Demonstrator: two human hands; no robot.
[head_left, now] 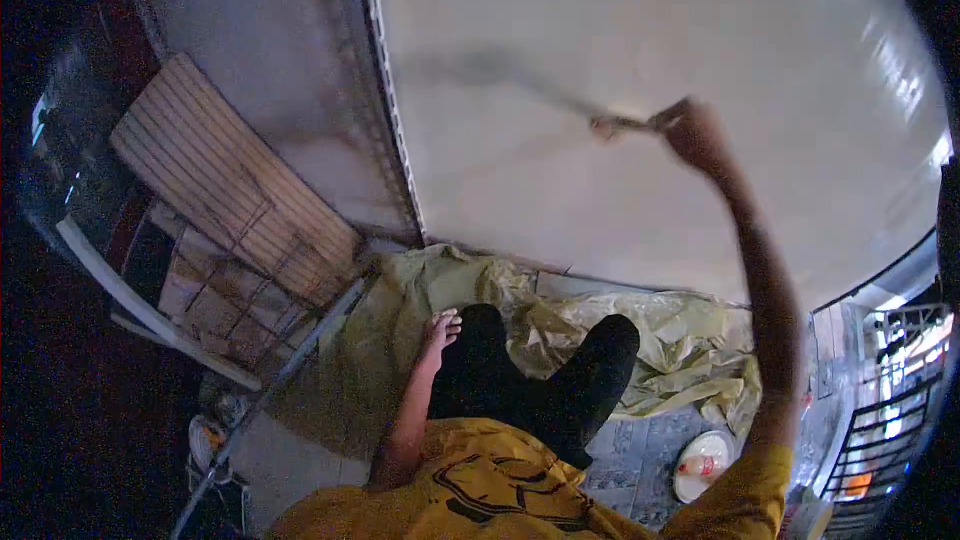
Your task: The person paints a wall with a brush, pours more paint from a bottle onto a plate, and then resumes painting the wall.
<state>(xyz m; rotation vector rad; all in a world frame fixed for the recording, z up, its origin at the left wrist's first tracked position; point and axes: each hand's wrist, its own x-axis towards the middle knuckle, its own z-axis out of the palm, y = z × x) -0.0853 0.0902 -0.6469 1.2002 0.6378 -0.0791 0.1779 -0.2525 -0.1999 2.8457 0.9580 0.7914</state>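
My right hand (692,132) is raised against the large pale wall (560,20), its fingers closed round the end of a thin flat tool (630,123). The tool points left along the wall and looks like a putty knife seen edge-on, but blur hides its exact kind. A soft dark shadow runs from it across the wall. Low down, my left hand (443,328) lies by my bent left knee with its fingers apart and nothing in them.
A crumpled yellowish plastic sheet (690,350) covers the floor along the wall's foot. A white perforated corner strip (390,90) edges the wall. Ribbed panels (230,180) lean at left, near a long metal bar (270,395). A round white lid or tub (703,465) stands right.
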